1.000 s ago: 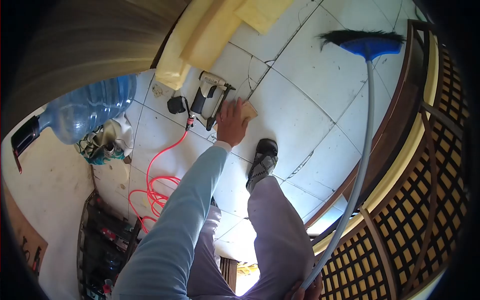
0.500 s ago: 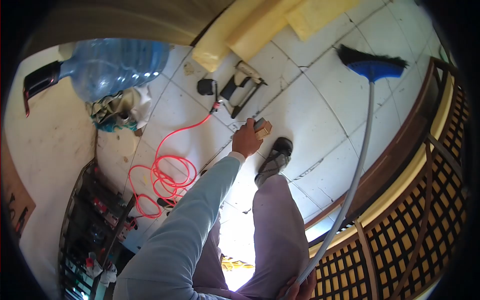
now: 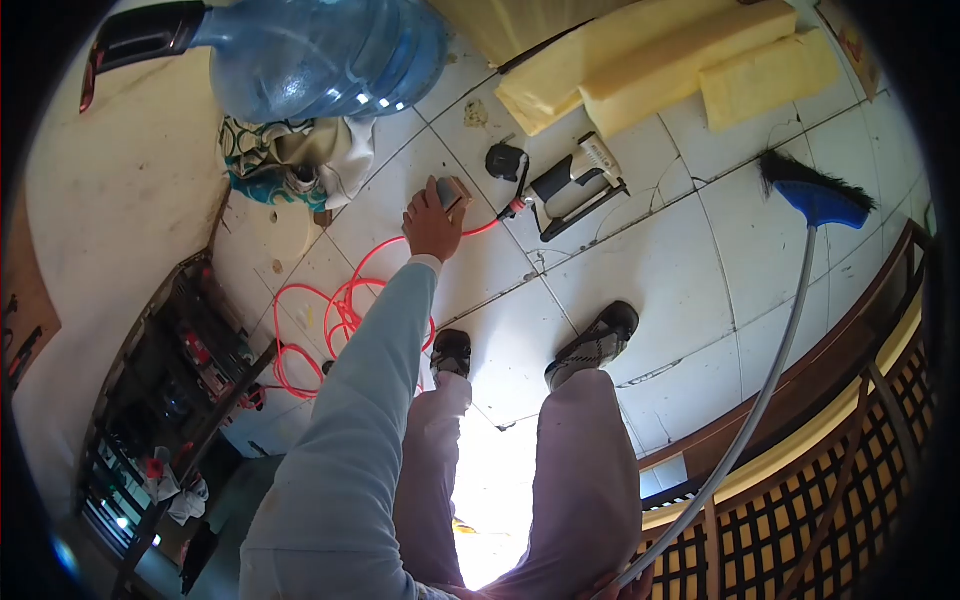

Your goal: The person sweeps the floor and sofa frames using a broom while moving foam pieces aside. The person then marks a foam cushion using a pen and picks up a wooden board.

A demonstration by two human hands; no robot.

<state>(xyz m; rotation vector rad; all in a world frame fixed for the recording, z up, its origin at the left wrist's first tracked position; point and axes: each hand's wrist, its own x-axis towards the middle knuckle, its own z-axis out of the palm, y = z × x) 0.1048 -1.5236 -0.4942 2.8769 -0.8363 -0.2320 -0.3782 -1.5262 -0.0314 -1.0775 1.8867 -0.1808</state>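
Observation:
My left hand (image 3: 432, 226) is closed on a small brown and grey block (image 3: 455, 193) above the tiled floor, left of the black tape measure (image 3: 505, 160). At the bottom edge my right hand (image 3: 630, 584), only partly visible, is wrapped round the grey handle of the broom (image 3: 822, 204). The broom's blue head with black bristles is at the upper right. A silver and black nail gun (image 3: 577, 186) lies on the floor, joined to a red hose (image 3: 342, 312) that runs below my left hand into loose coils.
Foam pieces (image 3: 660, 62) lie along the top. A blue water bottle (image 3: 325, 58) and crumpled cloth (image 3: 300, 160) are at the upper left. A dark shelf (image 3: 165, 350) stands left, a lattice panel (image 3: 800, 520) lower right. My two feet are on the tiles.
My left hand has picked up the block from beside the nail gun and moved left with it, past the tape measure. The view has shifted, and both feet now show. My right hand stays on the broom.

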